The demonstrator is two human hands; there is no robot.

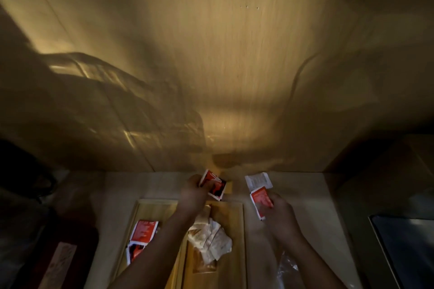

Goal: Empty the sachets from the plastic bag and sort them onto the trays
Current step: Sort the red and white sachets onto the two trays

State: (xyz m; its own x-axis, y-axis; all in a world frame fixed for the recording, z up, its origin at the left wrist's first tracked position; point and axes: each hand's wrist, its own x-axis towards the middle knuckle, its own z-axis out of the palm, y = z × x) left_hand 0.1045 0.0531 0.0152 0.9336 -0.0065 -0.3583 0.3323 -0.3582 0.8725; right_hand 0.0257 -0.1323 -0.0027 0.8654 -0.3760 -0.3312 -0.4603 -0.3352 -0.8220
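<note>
I see the left hand (193, 191) pinching red sachets (214, 186) and the right hand (280, 212) gripping a red and a white sachet (258, 191), above the trays (237, 223). Light, flat, probably slick packets; I would pinch edges, one at a time.

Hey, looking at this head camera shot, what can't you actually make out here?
- Print on the red sachets in the left hand and right hand: blurred, too small.
- Near ends of both wooden trays: cut off by the bottom edge.
- Plastic bag: dim, contents unclear.
- Dark objects at far left: unlit.
</note>
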